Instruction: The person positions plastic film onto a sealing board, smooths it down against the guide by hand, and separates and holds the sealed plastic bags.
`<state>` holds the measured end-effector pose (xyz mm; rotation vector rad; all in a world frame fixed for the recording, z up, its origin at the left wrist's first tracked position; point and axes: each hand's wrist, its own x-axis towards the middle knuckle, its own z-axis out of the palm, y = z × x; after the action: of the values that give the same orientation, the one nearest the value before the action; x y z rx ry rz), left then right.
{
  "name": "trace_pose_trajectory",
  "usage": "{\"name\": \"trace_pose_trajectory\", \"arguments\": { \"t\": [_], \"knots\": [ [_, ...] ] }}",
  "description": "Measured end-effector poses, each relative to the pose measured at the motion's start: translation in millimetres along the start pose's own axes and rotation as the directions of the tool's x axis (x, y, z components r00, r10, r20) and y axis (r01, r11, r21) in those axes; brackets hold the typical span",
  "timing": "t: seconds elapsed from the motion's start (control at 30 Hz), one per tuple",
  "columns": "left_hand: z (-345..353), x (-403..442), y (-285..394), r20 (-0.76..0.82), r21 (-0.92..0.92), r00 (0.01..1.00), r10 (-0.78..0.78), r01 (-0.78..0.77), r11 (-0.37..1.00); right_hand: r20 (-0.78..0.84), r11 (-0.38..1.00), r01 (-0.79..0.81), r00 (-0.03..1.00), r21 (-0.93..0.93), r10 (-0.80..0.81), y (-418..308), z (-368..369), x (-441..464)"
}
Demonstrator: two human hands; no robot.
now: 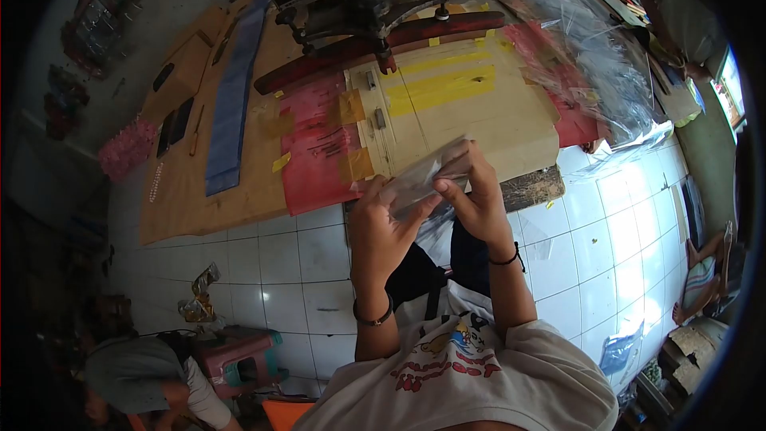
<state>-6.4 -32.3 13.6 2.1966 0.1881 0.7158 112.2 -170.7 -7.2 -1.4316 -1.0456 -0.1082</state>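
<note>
Both my hands are raised in front of my body at the near edge of the worktable, holding a thin stack of clear plastic (416, 178), which looks like bags or sheets. My left hand (378, 222) is closed on its left side, thumb pointing to the right. At the right end, my right hand (477, 201) pinches the plastic between thumb and fingers. Just beyond them lies a tan board (479, 132) with yellow tape strips (443, 88) and small metal pieces (379, 118). Red sheeting (315, 148) is taped along the board's left side.
Over the board stands a machine with a dark red curved bar (319, 60). A blue strip (235, 108) and a phone-like dark object (174, 126) lie left. Clear plastic (586, 64) is heaped right. Behind left, a person (148, 375) sits near a stool (239, 361).
</note>
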Motion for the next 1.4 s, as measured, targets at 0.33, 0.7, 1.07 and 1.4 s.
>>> {"name": "trace_pose_trajectory", "arguments": {
  "t": [0.33, 0.7, 1.07, 1.4],
  "knots": [
    [24.8, -1.3, -3.7, -0.113, -0.745, 0.991, -0.072, -0.036, 0.666, -0.121, 0.996, 0.094, 0.988, -0.002, -0.094, 8.1, 13.5, 6.9],
    [24.7, 0.8, -14.6, -0.034, -0.629, 0.983, -0.178, 0.118, 0.768, -0.115, 0.998, 0.01, 0.993, -0.067, -0.018, 6.9, 4.7, 7.6],
    [28.7, 15.9, -6.3, -0.073, -0.61, 0.977, -0.202, 0.117, 0.784, -0.054, 0.95, -0.259, 0.961, 0.176, 0.272, 7.7, 2.1, 1.2],
    [34.0, 26.9, 1.7, -0.128, -0.697, 0.98, -0.149, 0.018, 0.717, -0.101, 0.962, -0.234, 0.963, 0.139, 0.248, -9.3, 11.7, -7.7]
  ]
}}
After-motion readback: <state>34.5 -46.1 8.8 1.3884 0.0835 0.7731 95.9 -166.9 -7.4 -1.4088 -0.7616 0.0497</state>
